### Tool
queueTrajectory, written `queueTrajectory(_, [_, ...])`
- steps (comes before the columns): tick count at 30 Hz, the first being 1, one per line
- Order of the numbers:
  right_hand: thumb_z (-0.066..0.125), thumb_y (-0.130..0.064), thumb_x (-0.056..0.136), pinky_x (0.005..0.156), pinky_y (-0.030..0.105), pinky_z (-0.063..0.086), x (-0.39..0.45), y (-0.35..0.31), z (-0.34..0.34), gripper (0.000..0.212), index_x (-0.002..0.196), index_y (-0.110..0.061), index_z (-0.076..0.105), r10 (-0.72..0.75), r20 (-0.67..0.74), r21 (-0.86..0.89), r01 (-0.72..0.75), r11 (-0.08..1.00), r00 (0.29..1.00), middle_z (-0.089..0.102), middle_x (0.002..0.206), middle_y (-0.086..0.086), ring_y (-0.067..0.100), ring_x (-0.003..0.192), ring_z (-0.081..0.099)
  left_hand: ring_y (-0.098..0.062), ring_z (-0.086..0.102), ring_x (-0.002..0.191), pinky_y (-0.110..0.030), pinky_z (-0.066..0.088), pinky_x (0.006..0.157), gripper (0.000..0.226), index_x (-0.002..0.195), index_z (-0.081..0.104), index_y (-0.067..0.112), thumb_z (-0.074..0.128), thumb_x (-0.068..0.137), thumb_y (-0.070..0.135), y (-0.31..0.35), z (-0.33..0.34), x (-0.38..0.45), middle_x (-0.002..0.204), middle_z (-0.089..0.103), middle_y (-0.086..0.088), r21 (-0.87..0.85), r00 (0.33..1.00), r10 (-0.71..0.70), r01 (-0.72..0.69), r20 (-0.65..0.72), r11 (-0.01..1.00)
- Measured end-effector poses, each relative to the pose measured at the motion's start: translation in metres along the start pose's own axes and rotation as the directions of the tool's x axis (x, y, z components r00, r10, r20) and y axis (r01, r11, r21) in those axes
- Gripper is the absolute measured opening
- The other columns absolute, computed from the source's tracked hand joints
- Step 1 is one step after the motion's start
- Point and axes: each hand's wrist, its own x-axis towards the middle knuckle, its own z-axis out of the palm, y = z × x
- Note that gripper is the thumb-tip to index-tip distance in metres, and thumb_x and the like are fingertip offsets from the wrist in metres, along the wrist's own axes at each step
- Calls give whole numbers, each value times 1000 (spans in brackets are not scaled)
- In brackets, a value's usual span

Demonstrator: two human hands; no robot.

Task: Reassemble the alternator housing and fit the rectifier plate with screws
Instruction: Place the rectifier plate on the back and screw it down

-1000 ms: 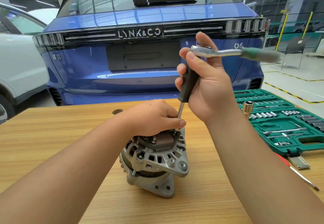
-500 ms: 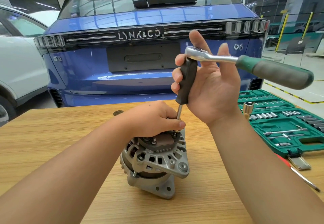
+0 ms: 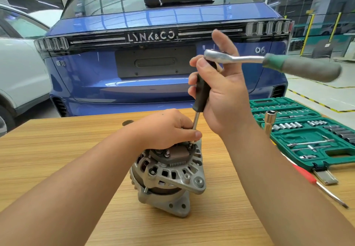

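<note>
Housing halves mated on tabletop (image 3: 57, 159); my left grip (image 3: 169, 128) pinches driver shaft (image 3: 196, 121) at rectifier plate (image 3: 172, 154) screw, right grip (image 3: 221, 92) wraps driver handle under ratchet (image 3: 269, 63); tightening unfinished.

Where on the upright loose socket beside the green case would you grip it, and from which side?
Grip the loose socket around its smooth cylindrical wall, near the top, coming down from above. It stands upright with its open end up, and the green tool case crowds its right side, so fingers closing from above or the left probably have the most room.
</note>
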Motion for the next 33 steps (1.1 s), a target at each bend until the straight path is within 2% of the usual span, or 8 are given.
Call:
queueTrajectory(6, [39, -14, 96, 61, 33, 35, -1, 1, -4, 36, 126, -25, 57, 8, 128, 188, -32, 982, 992, 58, 89, 8, 22, 67, 44, -8, 49, 58, -32, 39, 60, 45, 82, 61, 21, 55, 94, 64, 1, 0, -2, 69, 55, 5, 5, 1000, -23, 23, -3, 1000])
queueTrajectory(11, [61, -41, 93, 63, 33, 38, 3, -1, -12, 39, 128, -25, 54, 86, 182, 236, -129, 963, 979, 59, 91, 5, 21, 71, 48, -6, 42, 51, -30, 35, 55, 46, 78, 54, 21, 54, 94, 65, 1, 0, 0, 60, 47, 12, -2, 1000, -24, 24, -6, 1000])
queueTrajectory(15, [77, -48, 72, 65, 29, 42, 4, 0, -13, 69, 131, -25, 49, 131, 207, 255, -183, 950, 969, 59, 93, 2, 16, 72, 52, -4, 44, 53, -30, 37, 55, 46, 79, 59, 22, 54, 93, 66, 0, 0, -1, 62, 50, 12, -2, 1000, -24, 24, -5, 1000])
queueTrajectory(19, [64, -37, 94, 54, 27, 43, 5, 0, -7, 26, 108, -15, 59, 152, -94, 151, -136, 979, 984, 58, 79, -3, 12, 59, 51, -2, 46, 54, -29, 34, 54, 44, 76, 57, 25, 52, 95, 65, 4, -1, -1, 64, 52, 14, 35, 1000, -7, 7, 4, 999])
queueTrajectory(22, [69, -30, 95, 47, 26, 42, 7, 1, -5, 22, 79, -17, 61, 50, -310, -67, -74, 995, 949, 52, 60, -7, 11, 47, 46, -4, 46, 56, -29, 36, 55, 44, 76, 55, 24, 52, 96, 63, 5, -2, 0, 72, 54, 7, 52, 999, 16, -17, 32, 999])
queueTrajectory(26, [59, -15, 99, 56, 25, 44, 6, -3, -8, 8, 104, -22, 62, 206, -86, 182, -188, 965, 975, 61, 75, -5, 10, 59, 54, -5, 42, 52, -29, 36, 56, 44, 71, 53, 25, 54, 96, 61, 4, -3, -2, 61, 48, 11, 10, 1000, -7, 6, 28, 1000])
queueTrajectory(29, [55, -7, 98, 58, 27, 44, 2, -1, -4, 32, 120, -31, 57, 26, -19, 90, -24, 996, 999, 66, 82, -4, 12, 65, 56, -5, 42, 52, -30, 37, 57, 45, 74, 55, 22, 55, 96, 61, 5, -3, -2, 60, 48, 11, -12, 1000, -11, 11, 23, 1000])
queueTrajectory(33, [54, -4, 96, 58, 30, 47, 0, 3, 1, 35, 124, -26, 55, -114, 94, -53, 119, 991, 989, 62, 85, 1, 17, 65, 53, -13, 62, 72, -40, 54, 71, 39, 89, 70, 24, 58, 95, 60, 5, -5, -6, 80, 67, 7, -52, 999, -19, 21, 41, 998])
